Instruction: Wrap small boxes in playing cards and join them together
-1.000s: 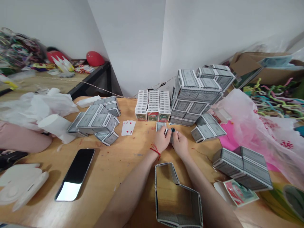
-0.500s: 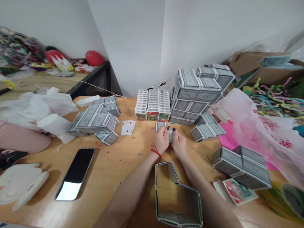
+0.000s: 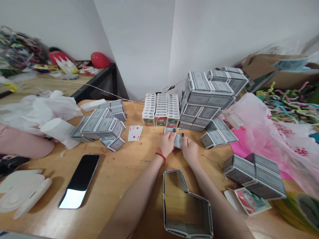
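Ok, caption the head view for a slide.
Left hand and right hand hold a card between a card-walled frame and the upright rows of card packs.

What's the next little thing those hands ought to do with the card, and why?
I'd probably steady the patterned card with the left hand and press its other end with the right hand to crease it. The card sits pinched between both hands, and the open frame nearby has similarly patterned walls, so a neat fold seems useful.
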`<state>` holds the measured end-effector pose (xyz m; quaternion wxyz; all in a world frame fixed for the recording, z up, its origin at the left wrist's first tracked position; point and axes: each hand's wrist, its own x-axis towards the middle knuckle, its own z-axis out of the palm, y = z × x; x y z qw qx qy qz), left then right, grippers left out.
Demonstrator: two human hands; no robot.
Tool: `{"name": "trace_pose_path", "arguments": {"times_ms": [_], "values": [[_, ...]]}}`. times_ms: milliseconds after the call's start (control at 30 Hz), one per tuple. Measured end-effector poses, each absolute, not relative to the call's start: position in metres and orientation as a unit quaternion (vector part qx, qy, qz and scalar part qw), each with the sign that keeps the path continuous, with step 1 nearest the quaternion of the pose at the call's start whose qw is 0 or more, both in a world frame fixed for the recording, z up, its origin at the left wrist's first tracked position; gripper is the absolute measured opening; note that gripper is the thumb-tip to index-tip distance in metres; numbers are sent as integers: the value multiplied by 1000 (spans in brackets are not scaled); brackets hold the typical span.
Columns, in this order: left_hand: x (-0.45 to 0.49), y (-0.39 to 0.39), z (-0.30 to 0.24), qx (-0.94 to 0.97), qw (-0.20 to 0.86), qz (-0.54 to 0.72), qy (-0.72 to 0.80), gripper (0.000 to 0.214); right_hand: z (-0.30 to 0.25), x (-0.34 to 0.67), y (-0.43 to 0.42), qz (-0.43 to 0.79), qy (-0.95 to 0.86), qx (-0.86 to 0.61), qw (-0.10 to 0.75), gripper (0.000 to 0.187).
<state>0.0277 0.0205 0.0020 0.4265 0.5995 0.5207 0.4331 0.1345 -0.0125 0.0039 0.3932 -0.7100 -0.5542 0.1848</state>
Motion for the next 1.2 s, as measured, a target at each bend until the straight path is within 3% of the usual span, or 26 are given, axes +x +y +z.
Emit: {"name": "trace_pose_path", "arguments": {"times_ms": [100,300,533,767,900,1200], "values": [[24,24,2,594,485,421,484,39,2,137,-11,226,-537,-687,435,49],[26,16,6,715,317,362,508,34,-2,138,-9,306,-477,-651,506,39],[29,10,12,759,218,333,515,42,5,136,-10,434,-378,-605,550,38],[29,9,8,782,149,340,501,46,6,135,-9,479,-355,-572,563,38],[29,10,6,768,167,356,506,48,4,134,-9,453,-369,-571,578,38],[27,7,11,681,330,425,497,43,7,134,-11,459,-420,-559,548,36]]}}
